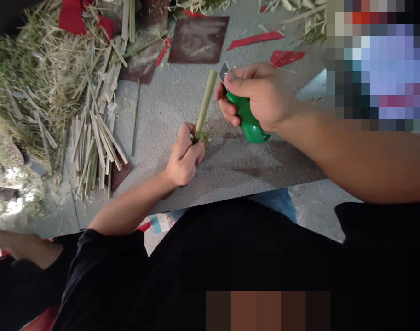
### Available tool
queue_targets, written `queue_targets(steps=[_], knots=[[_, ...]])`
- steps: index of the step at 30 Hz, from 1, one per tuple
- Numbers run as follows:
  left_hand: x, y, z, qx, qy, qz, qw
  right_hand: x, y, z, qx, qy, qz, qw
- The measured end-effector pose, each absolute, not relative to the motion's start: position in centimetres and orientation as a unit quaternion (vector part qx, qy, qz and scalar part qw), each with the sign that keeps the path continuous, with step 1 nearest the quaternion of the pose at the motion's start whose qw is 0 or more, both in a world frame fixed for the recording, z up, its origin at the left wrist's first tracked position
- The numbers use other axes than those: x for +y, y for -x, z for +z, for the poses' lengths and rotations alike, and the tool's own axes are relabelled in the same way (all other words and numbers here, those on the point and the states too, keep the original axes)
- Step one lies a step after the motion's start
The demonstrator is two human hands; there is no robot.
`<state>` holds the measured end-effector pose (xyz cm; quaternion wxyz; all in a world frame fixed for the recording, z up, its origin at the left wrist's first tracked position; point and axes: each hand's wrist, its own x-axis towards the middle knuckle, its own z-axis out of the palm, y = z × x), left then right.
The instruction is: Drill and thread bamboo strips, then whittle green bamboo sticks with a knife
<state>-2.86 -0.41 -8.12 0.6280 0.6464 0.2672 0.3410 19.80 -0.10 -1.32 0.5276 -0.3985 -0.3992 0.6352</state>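
Note:
My left hand (186, 154) is closed around the lower part of a pale green plant stalk (206, 103), which points up and slightly right. In my right hand (261, 92) is a green-handled utility knife (249, 122), its short metal blade (224, 71) sticking out by the thumb. The blade is just right of the stalk's upper end, with a small gap between them. A few green shavings (205, 137) show beside my left hand.
Several cut stalk strips (95, 151) lie in a bundle at left, below a heap of shavings (40, 82). Brown sandpaper sheets (198, 40) and red scraps (256, 40) lie at the back of the grey table (158, 105). Another person's arm (26, 246) is at lower left.

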Motion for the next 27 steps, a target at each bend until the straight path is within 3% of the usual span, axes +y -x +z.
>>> queue_targets(steps=[5, 19, 21, 25, 27], knots=[[-0.5, 2.9, -8.0, 0.245, -0.647, 0.337, 0.638, -0.9, -19.1, -0.9, -0.374, 0.364, 0.618, 0.588], [-0.2, 2.6, -6.2, 0.288, -0.583, 0.330, 0.684, -0.7, -19.5, -3.2, -0.375, 0.345, 0.589, 0.627], [-0.1, 2.6, -6.3, 0.287, -0.575, 0.337, 0.688, -1.4, -19.4, -3.1, -0.406, 0.342, 0.623, 0.575], [-0.4, 2.6, -6.2, 0.303, -0.560, 0.330, 0.697, -2.4, -19.6, -2.4, -0.471, 0.333, 0.749, 0.326], [-0.6, 2.6, -6.0, 0.299, -0.562, 0.323, 0.700, -2.3, -19.8, -2.3, -0.475, 0.321, 0.778, 0.256]])
